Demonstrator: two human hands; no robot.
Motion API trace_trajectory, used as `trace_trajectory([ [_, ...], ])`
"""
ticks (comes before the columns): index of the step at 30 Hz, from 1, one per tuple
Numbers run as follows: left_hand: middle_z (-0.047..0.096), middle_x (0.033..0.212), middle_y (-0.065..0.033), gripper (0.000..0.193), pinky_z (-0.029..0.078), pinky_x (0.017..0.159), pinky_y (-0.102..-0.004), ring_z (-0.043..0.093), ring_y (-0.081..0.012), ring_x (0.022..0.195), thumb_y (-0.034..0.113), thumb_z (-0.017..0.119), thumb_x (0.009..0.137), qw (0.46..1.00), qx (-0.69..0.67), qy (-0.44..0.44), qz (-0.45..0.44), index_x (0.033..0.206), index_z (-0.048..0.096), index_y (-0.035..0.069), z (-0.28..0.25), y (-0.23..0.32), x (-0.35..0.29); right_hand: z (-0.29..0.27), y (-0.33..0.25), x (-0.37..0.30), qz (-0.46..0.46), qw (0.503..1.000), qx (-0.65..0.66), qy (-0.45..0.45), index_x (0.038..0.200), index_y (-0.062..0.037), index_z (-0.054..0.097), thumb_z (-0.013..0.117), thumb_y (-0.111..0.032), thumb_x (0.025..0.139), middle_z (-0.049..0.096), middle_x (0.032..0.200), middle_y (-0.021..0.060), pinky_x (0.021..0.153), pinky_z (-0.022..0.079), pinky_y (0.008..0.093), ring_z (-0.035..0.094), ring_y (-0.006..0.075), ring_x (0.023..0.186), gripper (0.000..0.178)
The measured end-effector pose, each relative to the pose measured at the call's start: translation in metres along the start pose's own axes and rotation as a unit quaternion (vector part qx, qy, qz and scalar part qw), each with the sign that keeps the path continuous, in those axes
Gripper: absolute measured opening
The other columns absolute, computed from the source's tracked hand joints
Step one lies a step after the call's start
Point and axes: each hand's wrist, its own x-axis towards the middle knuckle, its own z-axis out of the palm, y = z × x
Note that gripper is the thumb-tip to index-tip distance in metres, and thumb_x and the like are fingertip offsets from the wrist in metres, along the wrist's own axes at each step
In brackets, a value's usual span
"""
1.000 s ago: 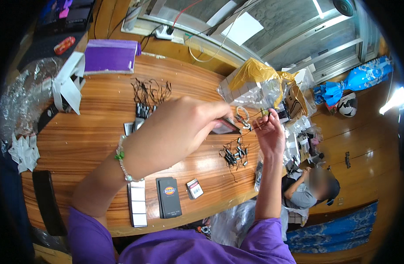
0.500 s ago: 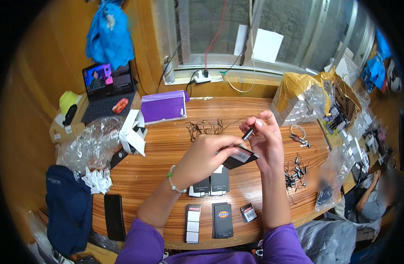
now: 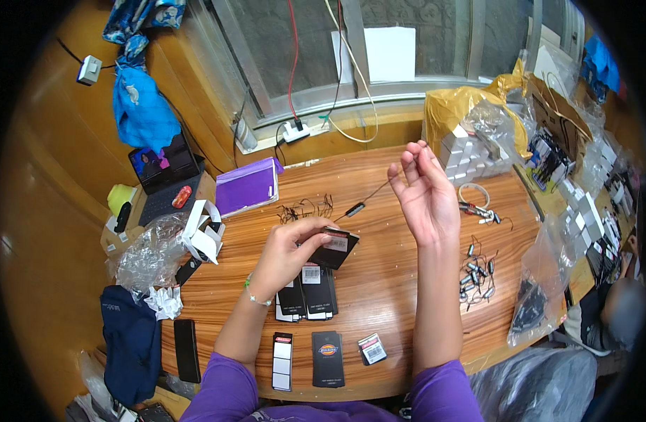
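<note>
- Your left hand [image 3: 289, 247] grips a small black card [image 3: 335, 247] above the middle of the wooden table [image 3: 379, 281], thumb on top.
- Your right hand [image 3: 425, 193] is raised, its fingertips pinching the end of a thin black string [image 3: 373, 193] that runs down left to the card (a small dark barrel [image 3: 354, 209] sits along it).
- More black cards [image 3: 307, 294] lie just near of the held one, with others at the near edge.
- A tangle of black strings [image 3: 305, 209] lies just beyond the left hand; a purple box [image 3: 247, 187] sits far left.
</note>
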Motion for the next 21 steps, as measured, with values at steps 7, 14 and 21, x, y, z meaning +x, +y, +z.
trace_trajectory([
  [7,0.063,0.098,-0.0078,0.021,0.049,0.076,-0.0216,0.061,-0.0125,0.087,-0.003,0.059,0.081,0.979,-0.142,0.139,0.052,0.101,0.06,-0.003,0.001,0.016,0.004,0.033,0.0,-0.02,-0.069,0.959,-0.252,-0.112,0.092,-0.0005,0.055,0.053,-0.008,0.088,0.055,0.067,0.0034,0.052,0.037,0.0179,0.046,0.0049,0.058,0.009],
  [14,0.062,0.092,-0.0088,0.021,0.05,0.075,-0.0204,0.06,-0.0114,0.086,-0.007,0.061,0.077,0.969,-0.142,0.191,0.062,0.097,0.054,-0.002,-0.017,0.006,-0.003,0.047,0.03,-0.034,-0.08,0.808,-0.572,-0.117,0.074,0.0045,0.058,0.065,-0.005,0.077,0.056,0.064,0.0031,0.051,0.039,0.0201,0.047,0.0049,0.058,0.012],
  [21,0.064,0.089,-0.0091,0.018,0.051,0.07,-0.0203,0.062,-0.0112,0.082,-0.003,0.06,0.08,0.972,-0.145,0.174,0.065,0.097,0.055,-0.001,-0.028,0.012,-0.01,0.05,0.06,-0.042,-0.181,0.683,-0.682,-0.187,0.077,0.0023,0.059,0.064,-0.001,0.072,0.055,0.066,0.0102,0.053,0.041,0.0281,0.052,0.0181,0.058,0.008],
])
